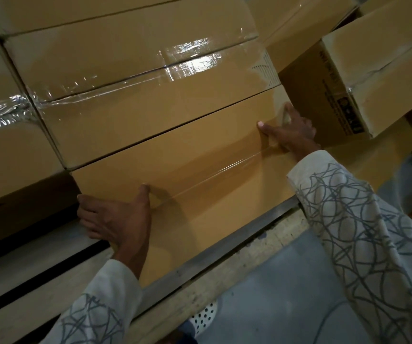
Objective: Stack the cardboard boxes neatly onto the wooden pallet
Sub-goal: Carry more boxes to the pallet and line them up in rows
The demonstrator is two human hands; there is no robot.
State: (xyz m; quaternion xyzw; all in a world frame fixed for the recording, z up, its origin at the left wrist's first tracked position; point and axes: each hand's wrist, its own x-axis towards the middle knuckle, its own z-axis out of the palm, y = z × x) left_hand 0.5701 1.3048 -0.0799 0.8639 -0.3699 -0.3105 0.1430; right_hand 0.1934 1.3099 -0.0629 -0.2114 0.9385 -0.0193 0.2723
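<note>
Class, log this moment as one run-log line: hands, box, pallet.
cardboard box: at wooden pallet front edge, beside stacked boxes | left hand: grips its left end | right hand: grips its right end | step: placing

A smooth grey-blue floor [274, 294] lies along the near edge of the wooden pallet [224, 276] and fills the view's lower right. It looks matte and evenly coloured. The light is dim and yellowish.

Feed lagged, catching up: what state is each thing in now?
box: taped shut, flat, beside the stack, held at both ends.
left hand: grips box's left end.
right hand: grips box's right end.
stack: boxes taped shut, film-wrapped.
tilted box: closed, leaning at right.
pallet: partly loaded.
</note>
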